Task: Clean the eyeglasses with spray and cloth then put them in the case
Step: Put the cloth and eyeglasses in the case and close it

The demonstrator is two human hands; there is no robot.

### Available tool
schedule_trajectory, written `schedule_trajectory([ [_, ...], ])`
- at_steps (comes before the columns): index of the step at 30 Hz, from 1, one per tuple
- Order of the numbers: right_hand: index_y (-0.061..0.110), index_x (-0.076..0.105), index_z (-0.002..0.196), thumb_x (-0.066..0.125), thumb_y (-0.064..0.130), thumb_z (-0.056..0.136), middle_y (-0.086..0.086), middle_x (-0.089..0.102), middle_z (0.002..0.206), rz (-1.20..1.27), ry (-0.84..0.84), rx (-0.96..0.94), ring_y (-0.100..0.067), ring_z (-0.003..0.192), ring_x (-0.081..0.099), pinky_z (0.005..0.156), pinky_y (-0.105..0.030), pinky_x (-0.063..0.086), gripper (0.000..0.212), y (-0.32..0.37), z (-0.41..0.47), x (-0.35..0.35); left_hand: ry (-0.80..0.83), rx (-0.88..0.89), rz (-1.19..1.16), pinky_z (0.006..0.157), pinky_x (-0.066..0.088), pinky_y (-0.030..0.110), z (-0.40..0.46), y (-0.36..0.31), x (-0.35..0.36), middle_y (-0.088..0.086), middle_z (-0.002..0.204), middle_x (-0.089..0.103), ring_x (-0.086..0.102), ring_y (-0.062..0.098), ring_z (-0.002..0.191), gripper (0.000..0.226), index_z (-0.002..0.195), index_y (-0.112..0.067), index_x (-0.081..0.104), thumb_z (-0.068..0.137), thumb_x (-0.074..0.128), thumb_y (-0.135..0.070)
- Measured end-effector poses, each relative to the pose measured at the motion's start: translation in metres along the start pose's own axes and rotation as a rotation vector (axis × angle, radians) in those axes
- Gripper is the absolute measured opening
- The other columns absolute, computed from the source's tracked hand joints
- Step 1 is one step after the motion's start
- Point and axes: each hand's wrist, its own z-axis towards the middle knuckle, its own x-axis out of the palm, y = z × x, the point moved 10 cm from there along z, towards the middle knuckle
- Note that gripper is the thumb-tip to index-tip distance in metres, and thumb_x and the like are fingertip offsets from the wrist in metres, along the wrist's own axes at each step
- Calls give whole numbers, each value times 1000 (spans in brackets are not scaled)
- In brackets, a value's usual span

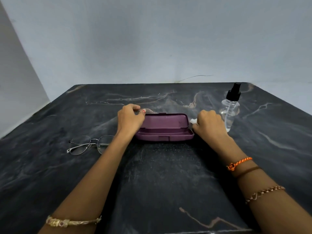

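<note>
Two hands sit by your open case (164, 128), left hand (130, 119) pinching its lid, right hand (210, 123) pinching the cloth (193, 121), so keep hold and reach gently for the glasses (87, 145) lying at your left.

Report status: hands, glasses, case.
Left hand grips the open case; right hand holds a white cloth. Glasses on the table, untouched. Nothing in the way.

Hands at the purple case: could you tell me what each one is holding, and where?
The left hand grips the case at its lid's left end; the right hand pinches a white cloth.
</note>
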Motion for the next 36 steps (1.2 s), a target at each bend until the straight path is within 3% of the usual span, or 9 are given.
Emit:
schedule_trajectory([
  [5, 9, 22, 51, 51, 4, 81, -25, 54, 79, -12, -22, -6, -39, 71, 50, 57, -34, 28, 42, -1, -1, -4, 15, 19, 19, 81, 37, 23, -2, 0, 5, 10, 116, 62, 56, 23, 104, 28, 110, -5, 59, 85, 59, -18],
  [8, 1, 36, 57, 49, 4, 81, -26, 58, 80, 24, -107, -7, -33, 64, 40, 56, -34, 27, 28, -2, -2, -16, 4, 23, 20, 82, 39, 25, -1, 1, 5, 10, 116, 63, 57, 23, 103, 28, 110, -6, 59, 84, 59, -17],
  [11, -6, 55, 76, 49, 8, 84, -24, 62, 84, 141, -249, -83, -39, 74, 54, 61, -40, 40, 17, 3, -5, -38, -6, 35, 15, 80, 40, 25, -2, -1, 3, 10, 115, 63, 58, 20, 99, 27, 110, -6, 58, 84, 59, -17],
  [15, 0, 62, 89, 56, 10, 86, -17, 68, 87, 388, -450, -216, -29, 72, 63, 64, -47, 53, 12, 15, -21, -69, -60, 123, -38, 90, 46, 30, -8, -17, -4, 11, 113, 63, 57, 20, 103, 25, 108, -6, 60, 85, 59, -14],
  [19, 0, 64, 89, 59, 7, 85, -15, 68, 85, 450, -538, -366, -26, 67, 64, 56, -44, 54, 9, 37, -36, -75, -19, 193, -300, 77, 50, 16, -18, -38, -3, 4, 97, 67, 60, 10, 87, 14, 98, -13, 65, 86, 57, -15],
  [23, -2, 64, 87, 60, 5, 84, -15, 68, 81, 434, -584, -492, -26, 67, 64, 55, -41, 55, 9, 56, -47, -74, 192, 61, -643, 68, 53, 20, -32, -48, 23, 1, 82, 70, 66, 12, 75, 21, 86, -13, 68, 90, 50, -23],
  [27, -1, 65, 87, 62, 0, 80, -13, 69, 83, 523, -513, -543, -24, 70, 66, 62, -34, 55, 7, 65, -49, -70, 290, -54, -831, 58, 54, 14, -44, -50, 38, -3, 67, 71, 67, 10, 67, 22, 75, -16, 69, 88, 53, -25],
  [31, 6, 68, 94, 59, -1, 82, -8, 70, 92, 932, -265, -333, -10, 79, 66, 72, -12, 51, 16, 53, -36, -48, 245, -31, -825, 59, 53, 14, -45, -50, 34, 1, 73, 68, 63, 10, 70, 12, 80, -14, 69, 84, 59, -17],
  [36, 9, 66, 95, 52, 6, 88, -8, 70, 91, 1325, -118, -219, -21, 86, 68, 78, -27, 55, 16, 48, -30, -34, 181, 114, -738, 66, 55, 22, -45, -61, 22, 0, 74, 70, 67, 11, 70, 8, 80, -18, 69, 78, 65, -11],
])
